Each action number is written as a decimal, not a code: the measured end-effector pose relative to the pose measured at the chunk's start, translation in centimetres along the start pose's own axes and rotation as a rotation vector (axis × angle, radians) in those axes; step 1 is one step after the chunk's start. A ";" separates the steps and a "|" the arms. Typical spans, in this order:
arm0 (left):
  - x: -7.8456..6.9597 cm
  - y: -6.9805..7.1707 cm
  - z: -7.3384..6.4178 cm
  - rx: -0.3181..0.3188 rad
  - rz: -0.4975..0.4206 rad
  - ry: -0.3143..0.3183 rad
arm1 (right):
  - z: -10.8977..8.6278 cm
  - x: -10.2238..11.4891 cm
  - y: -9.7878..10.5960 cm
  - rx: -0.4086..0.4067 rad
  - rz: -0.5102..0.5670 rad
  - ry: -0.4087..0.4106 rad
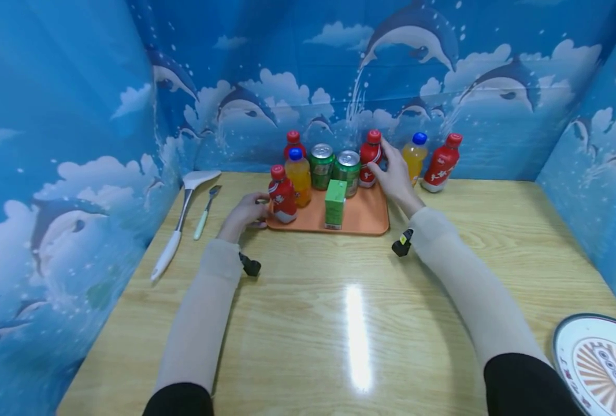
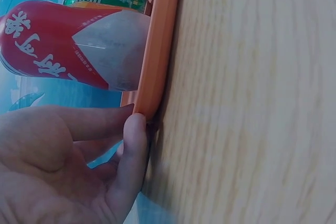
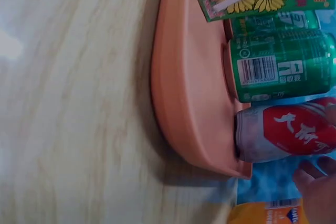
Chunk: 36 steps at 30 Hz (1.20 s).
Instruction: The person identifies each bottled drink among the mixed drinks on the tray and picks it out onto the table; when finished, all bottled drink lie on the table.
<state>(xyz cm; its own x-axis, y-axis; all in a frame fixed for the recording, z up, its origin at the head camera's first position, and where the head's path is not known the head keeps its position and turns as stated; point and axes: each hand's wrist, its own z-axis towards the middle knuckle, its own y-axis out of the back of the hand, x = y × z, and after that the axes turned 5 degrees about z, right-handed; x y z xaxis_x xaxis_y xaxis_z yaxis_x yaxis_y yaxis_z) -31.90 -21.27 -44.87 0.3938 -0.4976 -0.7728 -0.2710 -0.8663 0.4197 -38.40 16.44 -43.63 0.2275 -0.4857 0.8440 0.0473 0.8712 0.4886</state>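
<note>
An orange tray (image 1: 362,222) lies on the table with drinks standing on it. My left hand (image 1: 248,211) pinches the tray's left front corner between thumb and fingers, close beside a red bottle (image 2: 79,45). At the tray's right end, my right hand (image 1: 395,176) holds another red bottle (image 1: 370,159) upright, thumb in front; its far fingers are partly hidden. Between them stand two green cans (image 1: 322,167), an orange drink bottle (image 1: 300,179) with a blue cap and a green drink carton (image 1: 335,203). A further red bottle (image 1: 293,141) is partly hidden behind.
Right of the tray stand an orange drink bottle (image 1: 414,155) and a red bottle (image 1: 442,164). A white-handled spatula (image 1: 183,214) and a small green-handled fork (image 1: 206,212) lie at left. A patterned plate (image 1: 565,341) sits at front right. Printed cloth (image 1: 297,58) encloses the table's back and sides.
</note>
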 end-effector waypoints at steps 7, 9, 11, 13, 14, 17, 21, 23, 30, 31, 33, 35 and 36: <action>-0.2 -0.2 0.1 -0.005 0.003 -0.012 | 0.3 -0.6 0.1 0.049 0.036 -0.040; -0.2 -0.4 0.1 -0.009 0.007 -0.016 | 0.4 -0.8 0.1 0.063 0.054 -0.039; -0.2 -0.5 0.2 -0.012 0.013 -0.017 | 0.4 -1.0 0.1 0.073 0.064 -0.037; -0.1 -0.6 0.2 -0.012 0.017 -0.017 | 0.4 -1.2 0.1 0.076 0.071 -0.040; -0.1 -0.6 0.2 -0.011 0.020 -0.017 | 0.4 -1.3 0.1 0.077 0.074 -0.043; 0.0 -0.7 0.2 -0.008 0.023 -0.018 | 0.4 -1.3 -0.1 0.065 0.073 -0.052; 0.1 -0.7 0.0 -0.010 0.018 -0.017 | 0.5 -1.0 -0.4 0.043 0.076 -0.057; 0.2 -0.8 -0.1 -0.014 0.013 -0.013 | 0.5 -0.9 -0.5 0.036 0.079 -0.057; 0.1 -0.8 -0.4 -0.015 0.015 -0.005 | 0.0 -0.6 -0.4 0.016 0.114 -0.050; 0.1 -0.7 -0.5 -0.016 0.018 -0.004 | 0.0 -0.5 -0.4 0.010 0.128 -0.049; 0.0 -0.7 -0.6 -0.023 0.016 -0.002 | -0.1 -0.3 -0.2 -0.001 0.153 -0.042; -0.1 -0.6 -0.6 -0.031 0.017 0.001 | -0.2 -0.1 0.1 -0.012 0.175 -0.024; -0.1 -0.6 -0.6 -0.032 0.015 0.002 | -0.3 0.0 0.2 -0.017 0.184 -0.014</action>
<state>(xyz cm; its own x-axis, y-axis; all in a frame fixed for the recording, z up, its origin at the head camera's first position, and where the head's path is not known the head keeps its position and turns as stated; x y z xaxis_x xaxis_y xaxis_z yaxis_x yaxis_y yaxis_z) -31.27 -20.76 -44.72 0.3917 -0.5107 -0.7654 -0.2486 -0.8596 0.4464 -38.14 16.61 -43.55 0.2201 -0.3185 0.9220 0.0227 0.9466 0.3216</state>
